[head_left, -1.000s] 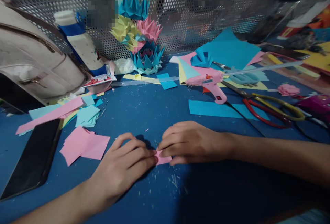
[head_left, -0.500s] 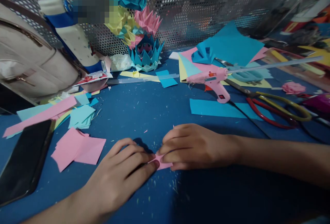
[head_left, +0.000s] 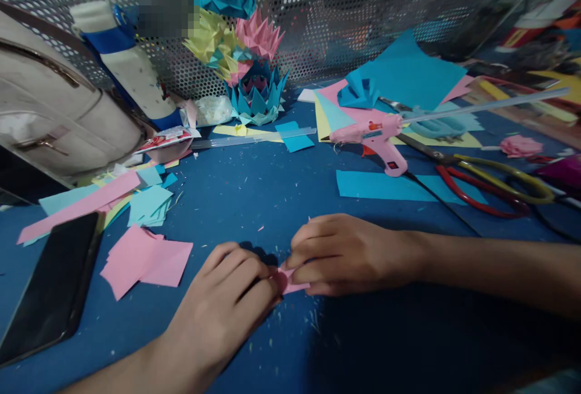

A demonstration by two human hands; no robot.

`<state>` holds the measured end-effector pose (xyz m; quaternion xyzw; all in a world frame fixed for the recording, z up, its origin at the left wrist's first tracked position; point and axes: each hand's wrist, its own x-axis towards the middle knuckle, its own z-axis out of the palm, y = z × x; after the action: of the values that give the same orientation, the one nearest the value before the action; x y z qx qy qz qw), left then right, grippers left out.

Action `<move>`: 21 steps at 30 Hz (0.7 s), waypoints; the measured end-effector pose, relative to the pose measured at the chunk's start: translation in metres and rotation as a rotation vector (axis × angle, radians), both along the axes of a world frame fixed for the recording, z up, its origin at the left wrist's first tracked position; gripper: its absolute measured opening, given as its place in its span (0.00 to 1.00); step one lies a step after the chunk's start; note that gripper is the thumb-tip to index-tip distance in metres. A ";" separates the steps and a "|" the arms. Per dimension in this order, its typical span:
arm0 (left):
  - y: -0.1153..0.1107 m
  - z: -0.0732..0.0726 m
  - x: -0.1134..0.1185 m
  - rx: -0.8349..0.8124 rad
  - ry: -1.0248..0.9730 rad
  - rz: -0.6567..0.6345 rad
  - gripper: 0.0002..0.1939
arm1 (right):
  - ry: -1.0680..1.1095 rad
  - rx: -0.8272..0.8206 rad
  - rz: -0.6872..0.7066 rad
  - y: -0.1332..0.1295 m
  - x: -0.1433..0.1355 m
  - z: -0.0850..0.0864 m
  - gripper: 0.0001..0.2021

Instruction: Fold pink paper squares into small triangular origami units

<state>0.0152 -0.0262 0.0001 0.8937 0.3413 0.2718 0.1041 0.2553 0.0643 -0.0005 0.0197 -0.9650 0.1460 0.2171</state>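
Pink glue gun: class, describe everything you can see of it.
The pink glue gun looks plastic, with a red trigger, a dark switch on its handle and a translucent glue stick protruding behind. It lies on its side, partly over coloured paper, nozzle leftward, handle toward the person. Its black cord crosses a blue strip. Neither the left hand nor the right hand touches it.

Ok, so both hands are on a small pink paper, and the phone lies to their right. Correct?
Not quite: in the head view, the phone lies to the left of the left hand and right hand, not to their right. Both are on a small pink paper, as you said.
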 end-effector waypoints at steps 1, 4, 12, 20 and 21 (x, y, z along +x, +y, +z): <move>0.000 0.000 0.000 -0.002 -0.003 0.001 0.06 | -0.001 0.004 0.000 0.000 0.000 0.000 0.09; -0.001 0.001 0.000 -0.012 0.000 -0.004 0.08 | -0.005 0.016 -0.009 -0.001 0.000 0.000 0.08; -0.002 0.002 0.001 0.010 0.006 -0.005 0.08 | -0.026 0.031 -0.017 -0.001 0.001 0.001 0.09; -0.003 0.001 0.001 0.066 0.039 0.008 0.09 | -0.020 0.006 0.002 0.000 0.001 -0.001 0.10; -0.003 0.001 0.000 0.071 0.045 0.005 0.10 | -0.023 0.006 0.001 0.000 0.001 -0.001 0.10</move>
<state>0.0154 -0.0293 0.0010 0.9018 0.3361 0.2641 0.0639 0.2562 0.0641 -0.0014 0.0190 -0.9678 0.1435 0.2060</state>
